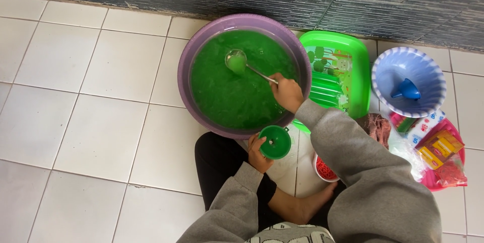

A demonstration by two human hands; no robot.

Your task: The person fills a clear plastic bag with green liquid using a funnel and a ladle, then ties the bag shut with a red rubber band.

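Observation:
A wide purple basin (184, 71) full of bright green liquid (229, 89) stands on the tiled floor in front of me. My right hand (286, 92) grips the handle of a metal ladle (237, 61), whose bowl rests in the liquid at the basin's far side. My left hand (258, 153) holds a green funnel (275, 142) just below the basin's near rim; what the funnel sits on is hidden. Both arms wear grey sleeves.
A green plastic tray (348, 61) lies right of the basin. Further right, a blue-and-white bowl (408, 79) holds a small blue funnel (406, 90). A pink basket (446, 165) of packets and boxes sits at the right edge. My bare foot (312, 205) rests near a white container (322, 170). A dark wall runs along the top.

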